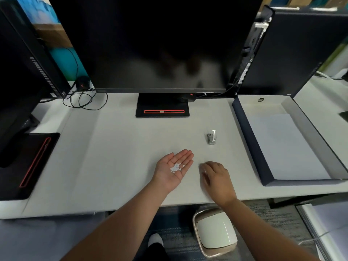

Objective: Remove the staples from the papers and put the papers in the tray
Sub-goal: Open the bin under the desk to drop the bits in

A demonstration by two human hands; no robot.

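My left hand (174, 169) lies palm up over the desk with its fingers stretched out, and several small white bits (175, 167) rest in the palm. Just to its right my right hand (216, 178) is palm down on the desk surface, fingers loosely curled and a little blurred, holding nothing that I can see. A small silver staple remover (211, 137) stands on the desk beyond the hands. The dark-walled tray (250, 140) sits at the right with white papers (288, 147) lying flat inside it.
A large dark monitor (150, 44) on a black stand (162, 107) fills the back of the white desk (113, 157). A second monitor base (28, 164) sits at the left with loose cables (84, 99) behind. A waste bin (214, 232) stands on the floor below the desk edge.
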